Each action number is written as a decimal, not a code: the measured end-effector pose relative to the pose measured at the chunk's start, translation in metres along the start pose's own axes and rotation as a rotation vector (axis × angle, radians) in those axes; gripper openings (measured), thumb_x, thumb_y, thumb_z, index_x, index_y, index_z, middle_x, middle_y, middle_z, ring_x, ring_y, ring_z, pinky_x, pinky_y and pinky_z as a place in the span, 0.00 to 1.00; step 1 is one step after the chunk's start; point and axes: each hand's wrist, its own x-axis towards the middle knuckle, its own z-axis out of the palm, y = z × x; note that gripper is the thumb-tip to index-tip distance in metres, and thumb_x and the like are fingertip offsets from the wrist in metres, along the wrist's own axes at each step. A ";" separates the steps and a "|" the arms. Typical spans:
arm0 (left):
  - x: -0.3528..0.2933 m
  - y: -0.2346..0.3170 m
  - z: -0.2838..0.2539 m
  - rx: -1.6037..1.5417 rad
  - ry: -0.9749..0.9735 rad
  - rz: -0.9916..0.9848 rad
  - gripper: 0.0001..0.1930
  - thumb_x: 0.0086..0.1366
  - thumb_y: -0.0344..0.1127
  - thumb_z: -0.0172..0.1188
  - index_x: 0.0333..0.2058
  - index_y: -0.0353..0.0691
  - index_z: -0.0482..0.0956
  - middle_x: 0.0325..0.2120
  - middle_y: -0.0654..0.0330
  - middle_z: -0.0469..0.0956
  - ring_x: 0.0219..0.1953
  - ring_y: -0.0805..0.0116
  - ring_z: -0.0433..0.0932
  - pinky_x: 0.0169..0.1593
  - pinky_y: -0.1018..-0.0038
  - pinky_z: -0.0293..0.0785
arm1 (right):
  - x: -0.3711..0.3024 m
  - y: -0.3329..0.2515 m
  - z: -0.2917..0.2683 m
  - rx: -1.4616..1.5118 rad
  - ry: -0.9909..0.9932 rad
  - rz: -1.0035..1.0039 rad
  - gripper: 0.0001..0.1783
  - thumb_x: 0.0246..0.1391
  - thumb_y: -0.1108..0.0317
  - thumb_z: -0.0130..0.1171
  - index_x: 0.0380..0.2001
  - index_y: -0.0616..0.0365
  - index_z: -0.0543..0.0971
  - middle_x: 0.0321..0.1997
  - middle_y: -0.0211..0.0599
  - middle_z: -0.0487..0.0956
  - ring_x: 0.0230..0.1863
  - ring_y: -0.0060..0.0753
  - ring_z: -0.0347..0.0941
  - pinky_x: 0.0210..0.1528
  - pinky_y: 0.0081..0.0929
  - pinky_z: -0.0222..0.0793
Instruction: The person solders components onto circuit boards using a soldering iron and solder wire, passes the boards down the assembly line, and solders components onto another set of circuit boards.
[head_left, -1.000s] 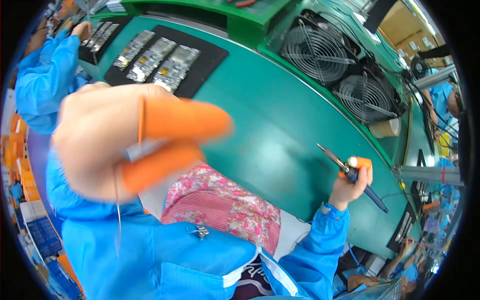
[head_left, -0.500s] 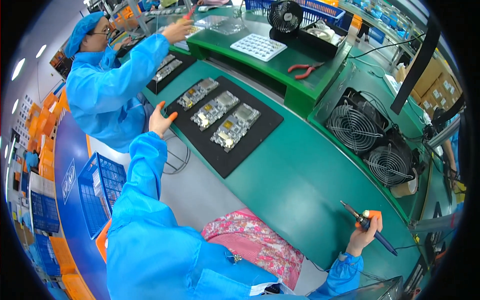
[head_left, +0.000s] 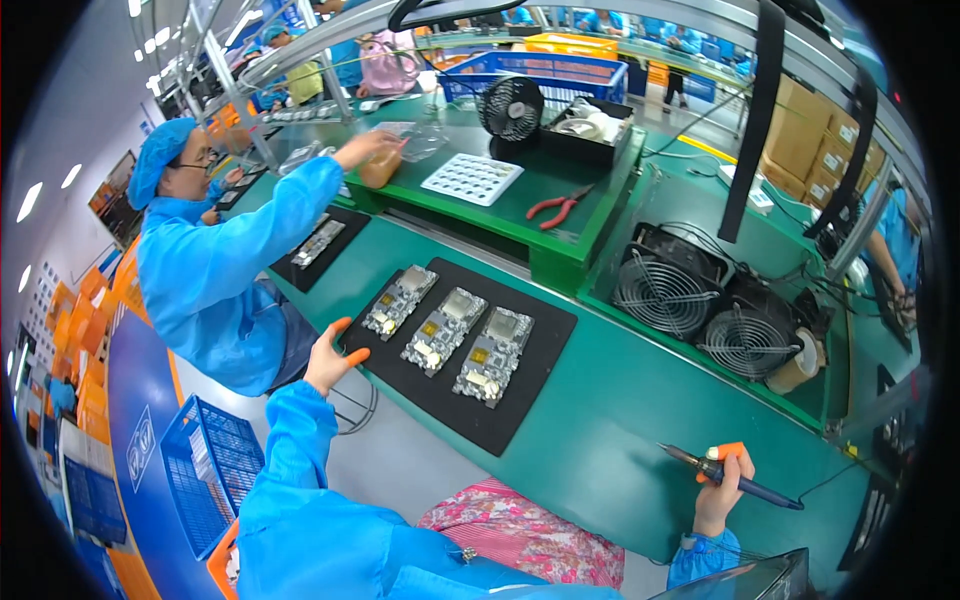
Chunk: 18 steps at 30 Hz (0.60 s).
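Observation:
My right hand (head_left: 724,488) grips a soldering iron (head_left: 740,481) with a dark handle, held over the green bench and its metal tip pointing left. At the left corner of a black mat (head_left: 508,427), my left hand (head_left: 333,357) has thumb and forefinger spread, orange covers on the fingertips; whether it touches the mat is unclear. Three grey circuit boards lie side by side on that mat: a left board (head_left: 400,302), a middle board (head_left: 446,330) and a right board (head_left: 493,357). Each carries white connectors at its near end.
A co-worker (head_left: 215,250) in blue reaches across at the left, near another black mat (head_left: 345,222). On the green shelf are red-handled pliers (head_left: 556,208), a white tray (head_left: 472,180) and a small fan (head_left: 511,108). Two caged fans (head_left: 668,290) stand right. A blue basket (head_left: 210,465) is lower left.
My view has tilted up, so the bench appears lower. The co-worker's raised hand has come down onto the shelf beside a brownish object. My right hand still holds the soldering iron.

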 end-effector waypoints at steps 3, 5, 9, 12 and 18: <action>-0.026 0.028 0.040 -0.020 -0.054 0.057 0.35 0.41 0.35 0.71 0.50 0.35 0.68 0.47 0.53 0.72 0.51 0.62 0.69 0.55 0.70 0.62 | -0.004 -0.013 -0.019 -0.109 -0.063 -0.010 0.15 0.52 0.63 0.44 0.19 0.62 0.70 0.15 0.32 0.67 0.12 0.20 0.61 0.13 0.17 0.55; -0.038 0.050 0.037 -0.005 -0.075 0.155 0.34 0.41 0.33 0.71 0.50 0.35 0.68 0.45 0.52 0.72 0.50 0.63 0.69 0.54 0.70 0.63 | -0.007 -0.016 -0.005 -0.131 -0.049 -0.011 0.15 0.50 0.62 0.46 0.18 0.63 0.71 0.16 0.34 0.69 0.14 0.23 0.63 0.15 0.20 0.57; -0.037 0.057 0.027 -0.115 -0.143 0.112 0.34 0.41 0.23 0.67 0.51 0.33 0.65 0.42 0.55 0.71 0.40 0.72 0.69 0.38 0.82 0.66 | -0.013 -0.010 0.051 -0.038 -0.112 0.088 0.13 0.53 0.67 0.44 0.24 0.66 0.74 0.19 0.35 0.74 0.19 0.21 0.67 0.21 0.18 0.62; -0.027 0.062 0.024 -0.142 -0.186 0.176 0.33 0.43 0.18 0.64 0.52 0.33 0.64 0.47 0.57 0.68 0.38 0.75 0.67 0.31 0.85 0.63 | -0.017 -0.015 0.086 -0.040 -0.099 0.087 0.13 0.55 0.66 0.46 0.25 0.64 0.74 0.20 0.32 0.74 0.19 0.18 0.67 0.21 0.17 0.63; -0.031 0.109 0.016 0.166 -0.240 0.233 0.32 0.45 0.47 0.69 0.46 0.34 0.71 0.35 0.45 0.74 0.40 0.51 0.73 0.47 0.66 0.68 | -0.025 -0.033 0.113 -0.019 -0.071 0.060 0.12 0.56 0.68 0.45 0.26 0.64 0.74 0.21 0.32 0.73 0.19 0.15 0.67 0.21 0.13 0.61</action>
